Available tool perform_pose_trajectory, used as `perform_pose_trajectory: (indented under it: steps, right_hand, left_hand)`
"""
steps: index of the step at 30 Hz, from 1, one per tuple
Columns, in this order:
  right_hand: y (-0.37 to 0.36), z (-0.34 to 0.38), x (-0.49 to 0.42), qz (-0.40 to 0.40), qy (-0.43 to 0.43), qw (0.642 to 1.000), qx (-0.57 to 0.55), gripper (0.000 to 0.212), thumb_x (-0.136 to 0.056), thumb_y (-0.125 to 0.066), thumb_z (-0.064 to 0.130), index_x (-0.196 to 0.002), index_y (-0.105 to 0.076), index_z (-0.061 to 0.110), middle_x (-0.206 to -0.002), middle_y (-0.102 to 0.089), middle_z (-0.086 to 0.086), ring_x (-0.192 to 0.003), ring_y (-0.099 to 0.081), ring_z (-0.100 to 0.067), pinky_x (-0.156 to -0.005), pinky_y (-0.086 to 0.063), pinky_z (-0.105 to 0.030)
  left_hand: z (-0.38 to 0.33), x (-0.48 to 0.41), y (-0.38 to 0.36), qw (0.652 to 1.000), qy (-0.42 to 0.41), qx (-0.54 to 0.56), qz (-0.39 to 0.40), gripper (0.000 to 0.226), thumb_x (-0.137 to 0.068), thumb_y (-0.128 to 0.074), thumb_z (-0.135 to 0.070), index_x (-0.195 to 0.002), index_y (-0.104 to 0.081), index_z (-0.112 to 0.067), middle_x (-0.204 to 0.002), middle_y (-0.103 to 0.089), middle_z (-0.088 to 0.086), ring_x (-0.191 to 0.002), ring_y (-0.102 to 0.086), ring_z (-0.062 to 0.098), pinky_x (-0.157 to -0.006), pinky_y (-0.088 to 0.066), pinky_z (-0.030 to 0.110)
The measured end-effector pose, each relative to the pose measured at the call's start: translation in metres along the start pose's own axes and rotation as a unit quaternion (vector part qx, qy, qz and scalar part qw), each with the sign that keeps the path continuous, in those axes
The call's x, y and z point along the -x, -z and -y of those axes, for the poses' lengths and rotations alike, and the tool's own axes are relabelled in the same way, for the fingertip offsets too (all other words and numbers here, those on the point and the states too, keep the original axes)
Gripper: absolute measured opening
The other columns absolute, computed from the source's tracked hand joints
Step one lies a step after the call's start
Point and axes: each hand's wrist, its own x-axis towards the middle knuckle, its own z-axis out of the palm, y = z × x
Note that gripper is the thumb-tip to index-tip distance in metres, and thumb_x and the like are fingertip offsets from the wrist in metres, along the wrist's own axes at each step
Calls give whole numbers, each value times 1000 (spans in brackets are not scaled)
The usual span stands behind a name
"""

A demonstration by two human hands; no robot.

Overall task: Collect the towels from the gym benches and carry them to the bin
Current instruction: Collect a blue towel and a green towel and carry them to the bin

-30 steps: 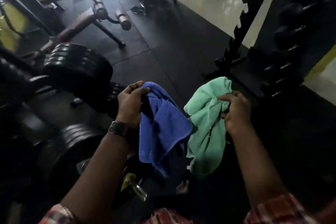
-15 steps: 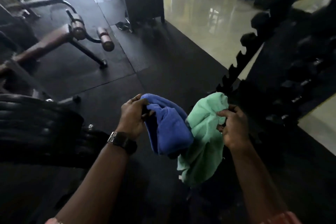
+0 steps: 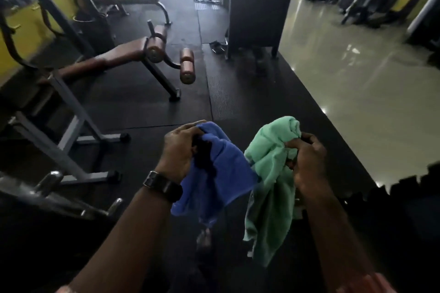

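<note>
black rubber floor (image 3: 238,93) runs ahead through a dim gym. left hand (image 3: 181,150) grips the blue towel (image 3: 221,173) at centre frame, and right hand (image 3: 307,164) bunches the green towel (image 3: 269,185) beside it, edges meeting. since a second ago the view has lifted off the weight plates. a padded bench (image 3: 102,62) (no towel on it) now sits upper left. carrying seems underway, with no bin in sight.

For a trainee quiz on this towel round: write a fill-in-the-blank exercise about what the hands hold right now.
1. The blue towel hangs from the ____ hand.
2. The green towel is bunched in the ____ hand.
3. The wristwatch sits on the ____ wrist.
4. The brown padded bench stands on the person's ____ side.
Missing words: left; right; left; left.
</note>
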Motion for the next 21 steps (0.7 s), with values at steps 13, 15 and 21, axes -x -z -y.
perform_pose_trajectory:
  steps: [13, 15, 21]
  right_hand:
    - [-222, 49, -282, -17, 29, 999, -4, 27, -75, -64, -1, -88, -61, 22, -85, -65, -5, -76, -63, -24, -58, -51, -32]
    - [-252, 55, -326, -14, 42, 999, -26, 34, -75, -63, -4, -90, -61, 26, -86, -66, 0, -75, -64, -20, -57, -51, -30]
    - [-335, 61, -463, 14, 45, 998, -49, 50, -75, -59, -11, -106, -66, 27, -98, -71, 3, -91, -68, -20, -78, -56, -38]
  left_hand:
    - [-87, -373, -60, 997, 53, 44, 31, 17, -90, -49, 5, -87, -62, -6, -82, -66, 6, -73, -65, 14, -57, -55, 18]
    - [-96, -426, -76, 997, 51, 24, 45, 16, -91, -47, 4, -87, -58, -5, -86, -60, 8, -75, -61, 16, -57, -56, 20]
    - [-122, -573, -120, 992, 84, 90, 8, 15, -86, -48, 14, -94, -59, 8, -83, -59, 16, -61, -66, 18, -56, -58, 22]
